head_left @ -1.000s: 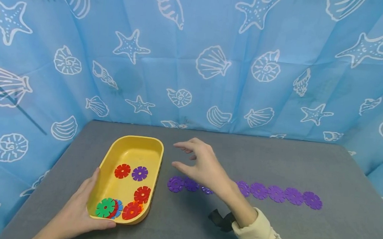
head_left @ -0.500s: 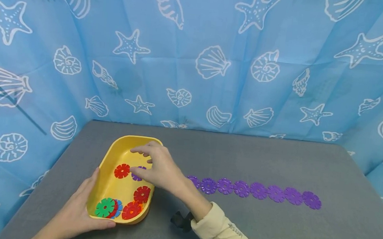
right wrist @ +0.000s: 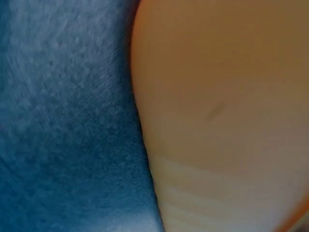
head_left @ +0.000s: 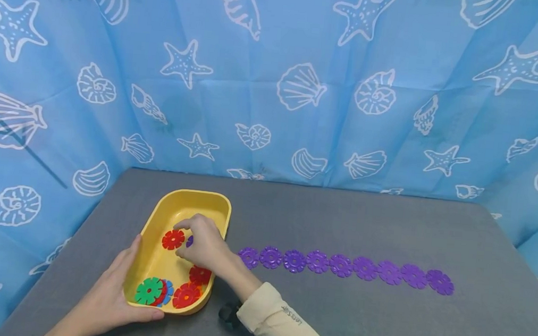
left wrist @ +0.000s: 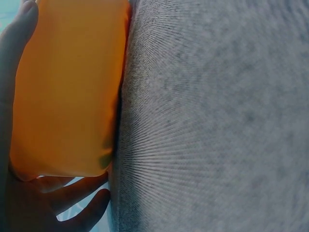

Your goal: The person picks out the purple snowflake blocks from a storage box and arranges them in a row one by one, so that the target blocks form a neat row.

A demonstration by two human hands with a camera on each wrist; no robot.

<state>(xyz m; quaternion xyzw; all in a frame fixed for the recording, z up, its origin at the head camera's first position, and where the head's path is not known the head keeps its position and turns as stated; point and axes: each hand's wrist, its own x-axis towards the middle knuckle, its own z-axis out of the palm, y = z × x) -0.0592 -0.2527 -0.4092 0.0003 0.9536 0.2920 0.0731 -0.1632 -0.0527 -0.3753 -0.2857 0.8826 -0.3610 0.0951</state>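
At the near left corner of a yellow tray [head_left: 180, 203], my left hand [head_left: 111, 293] grips it, thumb along the front wall and fingers along the left side. The left wrist view shows the tray's outer wall [left wrist: 72, 87] with fingers under and beside it. My right hand [head_left: 204, 245] reaches down inside the tray, thumb and forefinger apart around a purple flower-shaped disc [head_left: 189, 241], mostly hidden by the hand. A red disc [head_left: 173, 239] lies just left of these fingertips. The right wrist view holds mostly the tray's blurred wall [right wrist: 217, 96].
Near the tray's front lie a green disc [head_left: 149, 291], a blue disc [head_left: 168, 292] and several red discs [head_left: 186, 295]. A row of several purple discs [head_left: 318, 262] stretches right across the grey table [head_left: 365, 219]. Behind hangs a blue curtain [head_left: 265, 98] with white sea shapes.
My right hand has moved left from over the row of purple discs and down into the tray, its fingers coming around the purple disc. The left hand and tray have stayed put.
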